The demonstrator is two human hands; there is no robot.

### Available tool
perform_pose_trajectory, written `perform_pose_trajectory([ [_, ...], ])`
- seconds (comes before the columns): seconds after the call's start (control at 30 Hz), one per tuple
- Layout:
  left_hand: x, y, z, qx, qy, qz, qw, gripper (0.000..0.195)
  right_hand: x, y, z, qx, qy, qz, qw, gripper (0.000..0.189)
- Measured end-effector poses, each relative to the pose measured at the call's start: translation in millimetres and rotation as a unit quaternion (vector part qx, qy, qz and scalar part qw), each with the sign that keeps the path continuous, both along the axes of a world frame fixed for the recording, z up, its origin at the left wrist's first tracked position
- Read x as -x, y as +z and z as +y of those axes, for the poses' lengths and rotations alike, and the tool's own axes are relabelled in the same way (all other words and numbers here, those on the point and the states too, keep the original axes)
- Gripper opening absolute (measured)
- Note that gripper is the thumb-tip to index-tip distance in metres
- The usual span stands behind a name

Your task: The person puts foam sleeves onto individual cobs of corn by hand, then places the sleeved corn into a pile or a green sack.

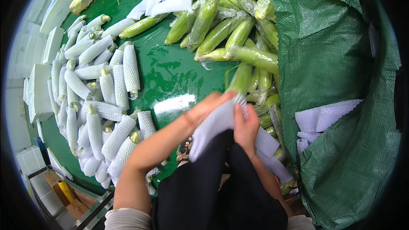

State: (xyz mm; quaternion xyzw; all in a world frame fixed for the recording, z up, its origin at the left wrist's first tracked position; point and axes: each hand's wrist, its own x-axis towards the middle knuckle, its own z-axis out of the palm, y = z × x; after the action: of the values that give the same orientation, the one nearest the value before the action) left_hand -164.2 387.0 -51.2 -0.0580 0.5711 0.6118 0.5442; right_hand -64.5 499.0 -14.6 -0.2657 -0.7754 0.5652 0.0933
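Note:
My left hand [217,100] and my right hand [247,124] both grip the mouth of a white foam net sleeve [212,127], one on each side. The near end of a green ear of corn [241,76] meets that mouth; blur hides how far inside it reaches. Most of the sleeve hangs limp and flat towards my lap. Beyond my hands lies a heap of husked-on corn ears wrapped in clear film [220,33]. Flat spare foam sleeves [266,145] rest beside my right wrist.
Many sleeved ears [96,108] are piled on the left of the green table [169,70]. More flat sleeves [169,3] lie at the back. A large green woven sack [322,44] stands at the right. White foam boxes [41,92] line the far left.

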Motion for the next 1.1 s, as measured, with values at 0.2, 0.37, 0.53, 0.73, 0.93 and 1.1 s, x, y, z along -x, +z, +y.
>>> perform_pose_trajectory([
  [0.2,-104,21,-67,-0.108,0.261,-0.099,0.954,0.03,-7,52,-22,0.005,0.222,-0.018,0.975,0.019],
  [0.37,-51,18,-56,0.048,0.242,0.197,0.949,0.036,68,23,-20,0.03,0.16,0.034,0.986,0.019],
  [0.53,13,-86,-30,0.221,0.184,0.417,0.862,0.035,94,-78,23,-0.023,0.103,-0.014,0.994,0.023],
  [0.73,14,-91,17,0.372,0.193,0.395,0.817,0.038,68,-125,34,-0.276,0.065,-0.052,0.958,0.022],
  [0.93,-7,-95,-32,0.311,0.31,0.371,0.818,0.062,41,-77,-11,0.041,0.145,-0.003,0.989,0.028],
  [1.1,-37,3,-117,-0.059,0.397,-0.075,0.913,0.056,13,-10,-66,-0.038,0.302,0.088,0.948,0.04],
])
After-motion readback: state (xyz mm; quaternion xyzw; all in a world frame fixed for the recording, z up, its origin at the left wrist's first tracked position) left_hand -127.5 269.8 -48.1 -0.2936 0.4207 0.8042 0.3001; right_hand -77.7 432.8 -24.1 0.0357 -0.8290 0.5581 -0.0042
